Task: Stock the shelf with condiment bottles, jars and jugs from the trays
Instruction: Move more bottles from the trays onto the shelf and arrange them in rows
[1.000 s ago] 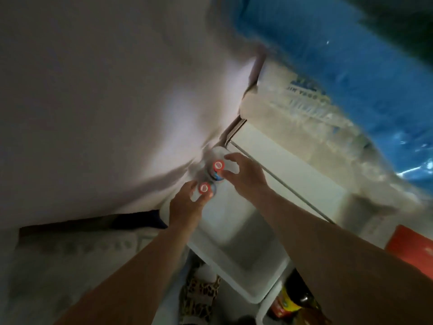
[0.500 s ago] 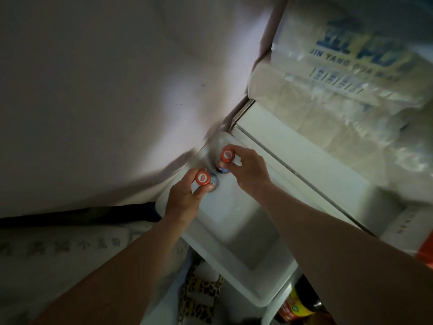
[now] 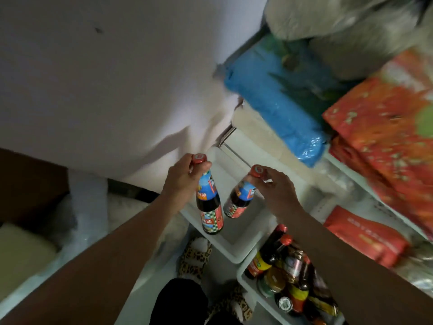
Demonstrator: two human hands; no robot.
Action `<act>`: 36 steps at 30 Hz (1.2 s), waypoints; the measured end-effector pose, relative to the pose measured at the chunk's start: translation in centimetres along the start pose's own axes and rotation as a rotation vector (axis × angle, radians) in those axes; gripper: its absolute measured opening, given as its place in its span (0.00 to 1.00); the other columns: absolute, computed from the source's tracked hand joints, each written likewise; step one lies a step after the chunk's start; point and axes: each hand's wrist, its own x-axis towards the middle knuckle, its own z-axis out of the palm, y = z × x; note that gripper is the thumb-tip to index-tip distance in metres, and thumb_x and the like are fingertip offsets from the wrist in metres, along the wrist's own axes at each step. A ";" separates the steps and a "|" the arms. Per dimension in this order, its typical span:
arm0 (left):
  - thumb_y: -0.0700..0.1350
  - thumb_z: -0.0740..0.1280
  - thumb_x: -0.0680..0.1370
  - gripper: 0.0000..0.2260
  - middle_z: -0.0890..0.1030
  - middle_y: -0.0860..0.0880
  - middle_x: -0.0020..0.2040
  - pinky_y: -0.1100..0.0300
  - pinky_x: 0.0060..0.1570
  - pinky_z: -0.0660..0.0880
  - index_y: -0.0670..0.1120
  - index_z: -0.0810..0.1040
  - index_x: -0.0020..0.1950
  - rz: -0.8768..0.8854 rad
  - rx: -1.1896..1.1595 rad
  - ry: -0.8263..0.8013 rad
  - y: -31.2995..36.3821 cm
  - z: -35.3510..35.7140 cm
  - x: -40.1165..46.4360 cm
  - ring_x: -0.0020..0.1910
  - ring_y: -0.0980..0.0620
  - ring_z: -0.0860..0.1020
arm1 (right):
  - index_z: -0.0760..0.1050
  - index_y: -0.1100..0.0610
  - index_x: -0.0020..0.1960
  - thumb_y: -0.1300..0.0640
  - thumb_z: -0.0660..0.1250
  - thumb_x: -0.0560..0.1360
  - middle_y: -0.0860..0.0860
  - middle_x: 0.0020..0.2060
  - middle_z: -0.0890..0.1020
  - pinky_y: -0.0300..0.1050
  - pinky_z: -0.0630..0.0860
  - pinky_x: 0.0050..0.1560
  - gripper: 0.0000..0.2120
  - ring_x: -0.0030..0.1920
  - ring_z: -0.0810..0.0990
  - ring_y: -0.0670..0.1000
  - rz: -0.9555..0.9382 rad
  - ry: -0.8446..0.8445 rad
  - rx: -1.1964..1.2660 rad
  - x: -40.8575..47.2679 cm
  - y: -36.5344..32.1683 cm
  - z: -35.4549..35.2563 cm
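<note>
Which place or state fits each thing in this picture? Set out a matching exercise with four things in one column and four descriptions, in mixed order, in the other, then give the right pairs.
Things
1. bottle in the left hand
2. white tray
3. blue bag
4. slipper

Descriptions
A. lies on the shelf, above the tray
B. on the floor, leopard print
C. held by its red-capped neck, dark sauce inside
D. nothing left in it, under the two lifted bottles

Pairs: 1-C, 2-D, 3-A, 4-B
</note>
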 end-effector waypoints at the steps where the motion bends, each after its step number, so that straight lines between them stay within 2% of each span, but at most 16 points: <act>1: 0.51 0.67 0.79 0.12 0.80 0.53 0.44 0.76 0.33 0.69 0.43 0.78 0.55 0.027 -0.013 0.002 2.4 -1.1 -1.1 0.39 0.63 0.76 | 0.82 0.49 0.57 0.48 0.73 0.74 0.48 0.49 0.82 0.30 0.68 0.43 0.13 0.46 0.80 0.49 -0.010 0.009 0.016 -1.4 -1.5 -1.6; 3: 0.50 0.67 0.79 0.07 0.78 0.58 0.44 0.79 0.34 0.68 0.48 0.78 0.53 0.088 -0.049 -0.023 7.6 -3.4 -3.6 0.40 0.65 0.77 | 0.83 0.50 0.55 0.49 0.73 0.74 0.45 0.46 0.83 0.28 0.69 0.42 0.10 0.45 0.80 0.44 -0.043 0.018 0.051 -4.6 -5.0 -4.8; 5: 0.49 0.67 0.79 0.04 0.80 0.59 0.46 0.77 0.38 0.71 0.52 0.79 0.53 0.161 -0.094 -0.071 12.8 -5.7 -6.2 0.46 0.61 0.80 | 0.84 0.50 0.52 0.51 0.72 0.75 0.45 0.44 0.84 0.28 0.69 0.42 0.08 0.44 0.79 0.41 -0.118 0.039 0.049 -8.1 -8.9 -8.1; 8: 0.48 0.68 0.79 0.04 0.83 0.55 0.47 0.69 0.45 0.74 0.52 0.81 0.52 0.289 -0.158 -0.096 20.8 -9.0 -10.9 0.45 0.62 0.80 | 0.84 0.53 0.49 0.53 0.71 0.75 0.49 0.43 0.85 0.45 0.74 0.45 0.06 0.44 0.81 0.49 -0.234 0.121 0.055 -13.4 -14.3 -13.7; 10: 0.47 0.67 0.80 0.05 0.83 0.53 0.45 0.69 0.43 0.75 0.49 0.82 0.51 0.396 -0.177 -0.095 26.3 -10.9 -14.0 0.40 0.63 0.80 | 0.83 0.56 0.47 0.56 0.71 0.76 0.53 0.41 0.84 0.49 0.74 0.45 0.04 0.41 0.80 0.52 -0.299 0.179 0.047 -16.8 -18.0 -17.8; 12: 0.47 0.66 0.81 0.07 0.83 0.50 0.44 0.66 0.45 0.76 0.46 0.82 0.50 0.474 -0.228 -0.108 31.7 -12.7 -17.2 0.40 0.60 0.80 | 0.81 0.53 0.45 0.56 0.71 0.76 0.52 0.41 0.84 0.46 0.74 0.46 0.02 0.41 0.79 0.51 -0.369 0.249 0.069 -20.2 -21.9 -22.0; 14: 0.47 0.65 0.82 0.09 0.83 0.47 0.44 0.57 0.49 0.78 0.43 0.81 0.49 0.565 -0.280 -0.130 36.9 -14.4 -20.0 0.41 0.53 0.80 | 0.80 0.49 0.45 0.56 0.71 0.77 0.48 0.41 0.84 0.39 0.73 0.45 0.03 0.42 0.80 0.46 -0.459 0.328 0.080 -23.5 -25.8 -26.0; 16: 0.48 0.64 0.82 0.11 0.83 0.44 0.43 0.53 0.48 0.79 0.43 0.81 0.48 0.663 -0.328 -0.157 41.7 -16.0 -22.7 0.40 0.50 0.81 | 0.81 0.52 0.47 0.57 0.70 0.78 0.45 0.41 0.84 0.33 0.73 0.43 0.02 0.41 0.80 0.42 -0.543 0.394 0.092 -26.4 -29.5 -29.7; 18: 0.50 0.64 0.82 0.11 0.84 0.47 0.41 0.55 0.46 0.79 0.45 0.81 0.47 0.757 -0.363 -0.176 46.1 -17.4 -25.3 0.39 0.52 0.82 | 0.81 0.58 0.48 0.58 0.69 0.78 0.43 0.37 0.83 0.32 0.72 0.39 0.04 0.38 0.78 0.40 -0.605 0.444 0.163 -29.3 -32.9 -33.2; 21: 0.51 0.63 0.82 0.11 0.85 0.49 0.41 0.59 0.43 0.79 0.45 0.81 0.49 0.867 -0.387 -0.215 51.8 -18.8 -28.3 0.40 0.53 0.83 | 0.81 0.57 0.48 0.55 0.69 0.78 0.43 0.38 0.83 0.33 0.75 0.41 0.05 0.40 0.79 0.40 -0.664 0.565 0.265 -33.0 -37.4 -37.9; 26: 0.52 0.61 0.82 0.12 0.85 0.53 0.40 0.58 0.45 0.80 0.49 0.80 0.48 0.975 -0.419 -0.256 59.7 -19.0 -31.2 0.40 0.55 0.83 | 0.83 0.53 0.49 0.52 0.72 0.76 0.55 0.45 0.86 0.51 0.81 0.51 0.05 0.47 0.84 0.52 -0.668 0.722 0.529 -36.8 -42.9 -45.3; 27: 0.53 0.61 0.83 0.12 0.85 0.53 0.40 0.58 0.43 0.79 0.49 0.80 0.48 0.978 -0.431 -0.268 61.1 -18.7 -31.4 0.39 0.56 0.82 | 0.83 0.55 0.50 0.53 0.72 0.76 0.54 0.44 0.86 0.51 0.82 0.50 0.06 0.45 0.85 0.52 -0.671 0.758 0.560 -37.2 -43.5 -46.6; 29: 0.53 0.61 0.83 0.10 0.84 0.53 0.40 0.60 0.41 0.79 0.50 0.80 0.51 0.994 -0.458 -0.291 63.4 -17.8 -31.4 0.38 0.57 0.82 | 0.83 0.58 0.52 0.53 0.72 0.76 0.50 0.40 0.84 0.42 0.81 0.40 0.09 0.36 0.83 0.44 -0.652 0.819 0.593 -37.7 -44.2 -48.9; 32: 0.51 0.61 0.83 0.09 0.84 0.52 0.44 0.60 0.46 0.80 0.49 0.79 0.53 1.033 -0.467 -0.336 65.7 -15.8 -30.5 0.42 0.56 0.83 | 0.81 0.60 0.54 0.52 0.73 0.76 0.48 0.40 0.83 0.31 0.74 0.29 0.12 0.29 0.80 0.37 -0.605 0.908 0.594 -37.3 -44.0 -51.7; 34: 0.50 0.62 0.83 0.07 0.84 0.53 0.45 0.62 0.46 0.79 0.52 0.78 0.52 1.037 -0.479 -0.359 66.7 -14.1 -29.5 0.43 0.59 0.83 | 0.81 0.59 0.55 0.52 0.74 0.75 0.48 0.43 0.83 0.32 0.76 0.31 0.13 0.34 0.81 0.39 -0.554 0.956 0.601 -36.4 -43.4 -53.0; 36: 0.50 0.62 0.83 0.07 0.83 0.53 0.45 0.66 0.41 0.78 0.51 0.78 0.53 1.021 -0.501 -0.367 67.6 -12.3 -28.6 0.40 0.63 0.82 | 0.81 0.58 0.55 0.51 0.76 0.73 0.50 0.45 0.84 0.40 0.82 0.42 0.15 0.42 0.84 0.45 -0.503 1.016 0.576 -35.1 -42.5 -54.1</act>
